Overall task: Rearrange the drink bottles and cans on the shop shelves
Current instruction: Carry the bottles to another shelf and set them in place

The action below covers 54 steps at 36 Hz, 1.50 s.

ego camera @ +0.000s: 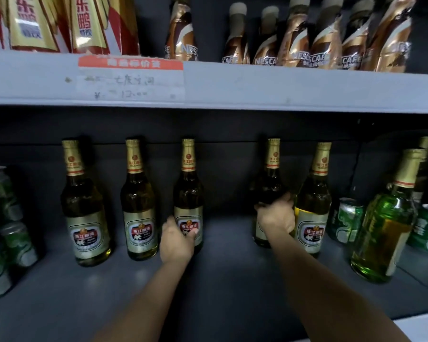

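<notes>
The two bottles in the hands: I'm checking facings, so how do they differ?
The left-hand bottle shows its red label to the front; the right-hand bottle shows no front label. The left hand grips low, at the label; the right hand grips near the shoulder. The right-hand bottle stands close beside a neighbour bottle; the left-hand one stands apart. Both are upright with gold foil necks.

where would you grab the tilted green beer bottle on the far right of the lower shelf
Grip the green bottle around its wide body below the shoulder, coming from the open front-left. It leans, and green cans crowd behind, so a neck grip could tip it.
</notes>
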Available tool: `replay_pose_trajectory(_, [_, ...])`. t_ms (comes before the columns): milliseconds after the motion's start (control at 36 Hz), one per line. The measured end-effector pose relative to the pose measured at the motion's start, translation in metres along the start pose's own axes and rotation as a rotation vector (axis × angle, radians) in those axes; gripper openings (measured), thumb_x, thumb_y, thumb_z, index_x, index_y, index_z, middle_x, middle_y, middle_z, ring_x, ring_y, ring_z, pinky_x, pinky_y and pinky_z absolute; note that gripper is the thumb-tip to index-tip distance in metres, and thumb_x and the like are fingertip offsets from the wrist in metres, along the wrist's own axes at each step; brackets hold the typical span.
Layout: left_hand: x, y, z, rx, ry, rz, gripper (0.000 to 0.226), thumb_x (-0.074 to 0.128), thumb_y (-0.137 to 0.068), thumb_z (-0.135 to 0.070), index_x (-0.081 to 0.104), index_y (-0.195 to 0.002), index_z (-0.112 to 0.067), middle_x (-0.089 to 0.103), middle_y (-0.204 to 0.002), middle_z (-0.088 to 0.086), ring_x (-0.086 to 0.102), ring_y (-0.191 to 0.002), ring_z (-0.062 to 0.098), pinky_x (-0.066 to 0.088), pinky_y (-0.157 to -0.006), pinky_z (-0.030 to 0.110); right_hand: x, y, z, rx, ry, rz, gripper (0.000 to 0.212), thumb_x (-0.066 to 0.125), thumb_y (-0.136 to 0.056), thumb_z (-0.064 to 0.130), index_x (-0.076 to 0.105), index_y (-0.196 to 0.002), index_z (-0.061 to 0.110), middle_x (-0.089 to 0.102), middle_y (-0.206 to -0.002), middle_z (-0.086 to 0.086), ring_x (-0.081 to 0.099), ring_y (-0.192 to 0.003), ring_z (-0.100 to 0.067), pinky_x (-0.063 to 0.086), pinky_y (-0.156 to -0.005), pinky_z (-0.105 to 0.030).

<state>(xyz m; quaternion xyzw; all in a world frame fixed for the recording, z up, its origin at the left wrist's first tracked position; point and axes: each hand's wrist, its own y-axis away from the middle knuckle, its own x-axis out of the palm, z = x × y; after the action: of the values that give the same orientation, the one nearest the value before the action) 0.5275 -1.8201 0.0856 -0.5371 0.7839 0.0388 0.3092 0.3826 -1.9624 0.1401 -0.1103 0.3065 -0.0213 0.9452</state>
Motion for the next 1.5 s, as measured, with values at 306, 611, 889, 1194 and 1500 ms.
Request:
replay_pose_trajectory(306, [0.000,0.000,-0.001,-0.004,-0.014,0.003,0.054,0.074,-0.081,-0.023,0.047,-0.122,-0.002,0.054,-0.124,0.017,0.054,-0.114,0.035,0.044,-0.092,0.042,0.014,0.026,0.019,-0.156,0.002,0.138,0.078,0.078,-0.074,0.041,0.037,-0.134,0.010,0.052,-0.129,-0.010,0.058,-0.112,-0.032,0.048,-0.085,-0.036])
replay_pose_trajectory(611, [0.002,0.000,0.001,0.012,0.036,-0.013,0.054,0.076,-0.079,-0.022,0.049,-0.121,-0.001,0.056,-0.119,0.018,0.056,-0.110,0.036,0.047,-0.090,0.043,0.017,0.031,0.022,-0.177,-0.032,0.158,0.072,0.079,-0.073,0.039,0.041,-0.129,0.013,0.056,-0.126,-0.008,0.061,-0.108,-0.032,0.049,-0.085,-0.036])
replay_pose_trajectory(889, [0.006,0.031,-0.012,0.006,0.052,-0.279,0.066,0.076,-0.078,-0.019,0.041,-0.132,-0.005,0.046,-0.124,0.018,0.044,-0.119,0.035,0.043,-0.087,0.049,0.011,0.036,0.017,-0.304,0.045,0.079,0.086,0.067,-0.079,0.056,0.032,-0.141,0.009,0.049,-0.133,-0.010,0.048,-0.121,-0.029,0.046,-0.092,-0.039])
replay_pose_trajectory(1194, [0.058,0.057,-0.075,0.154,0.101,-0.039,0.069,0.073,-0.081,-0.025,0.036,-0.136,-0.004,0.044,-0.130,0.015,0.043,-0.124,0.030,0.038,-0.098,0.037,-0.066,-0.012,-0.053,-0.217,-0.287,-0.371,0.082,0.064,-0.083,0.047,0.029,-0.144,0.005,0.036,-0.146,-0.017,0.027,-0.137,-0.034,0.020,-0.111,-0.047])
replay_pose_trajectory(1500, [0.085,0.037,-0.082,-0.032,0.087,0.021,0.069,0.079,-0.075,-0.024,0.041,-0.129,-0.008,0.055,-0.125,0.014,0.054,-0.117,0.033,0.043,-0.093,0.041,-0.047,-0.042,-0.096,-0.121,-0.204,0.146,0.080,0.083,-0.069,0.034,0.034,-0.130,0.015,0.060,-0.122,-0.008,0.057,-0.111,-0.032,0.047,-0.093,-0.041])
